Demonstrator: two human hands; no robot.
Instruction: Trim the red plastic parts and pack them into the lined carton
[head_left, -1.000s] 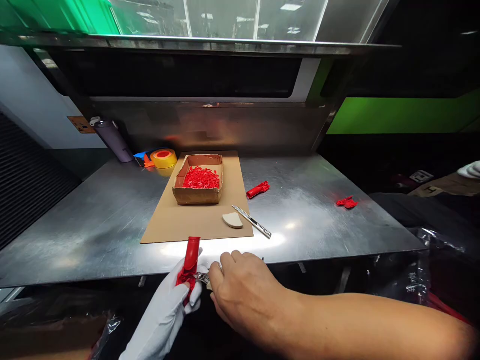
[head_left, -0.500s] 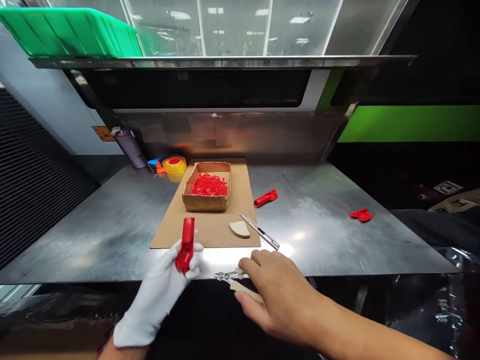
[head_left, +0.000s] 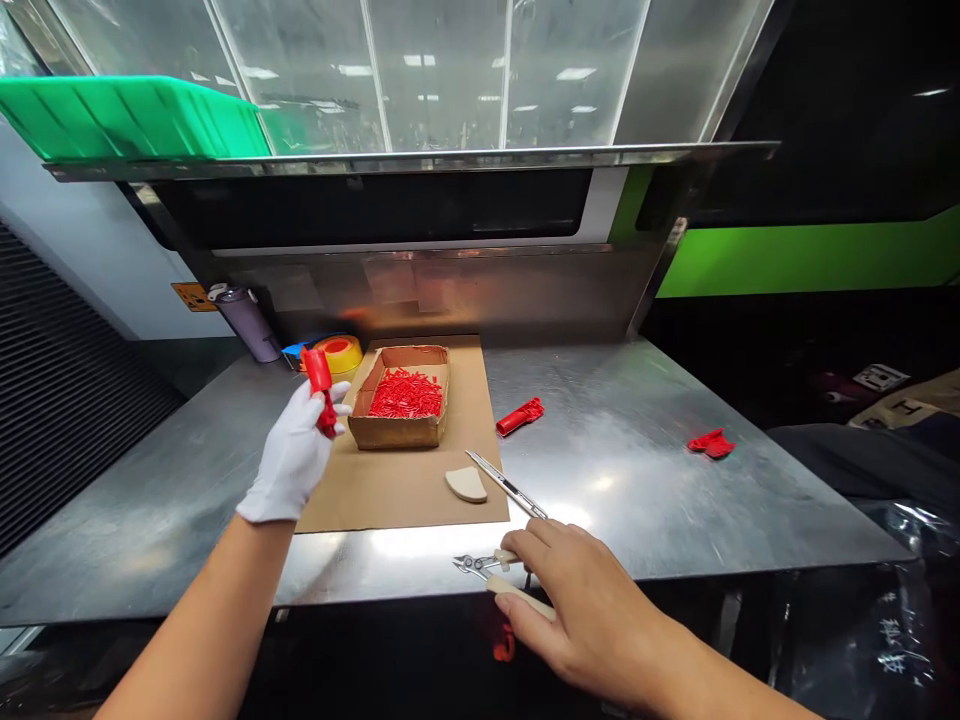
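Observation:
My left hand (head_left: 289, 445), in a white glove, is closed around a red plastic tube-shaped part (head_left: 318, 370), held upright just left of the cardboard box (head_left: 396, 434). Small red pieces (head_left: 405, 393) fill the bottom of that box. My bare right hand (head_left: 581, 600) grips side-cutting nippers (head_left: 523, 597) by their cream handles, jaws pointing left over the table's front edge. Beyond the right fingers lie a craft knife (head_left: 508, 485) and a cream fan-shaped piece (head_left: 466, 484). Another red tube-shaped part (head_left: 520, 416) rests right of the cardboard sheet (head_left: 405, 510).
A crumpled-looking red piece (head_left: 711, 444) lies on the metal table (head_left: 615, 530) at right. Tape (head_left: 341, 354) and a purple bottle (head_left: 247, 322) stand at back left. A green bin (head_left: 135, 118) sits on the overhead shelf (head_left: 450, 160). Something red (head_left: 504, 642) shows below the table edge.
My left hand has moved forward and left with the red tube-shaped part, from the table's front edge to beside the box. My right hand still holds the nippers. The camera view has shifted slightly.

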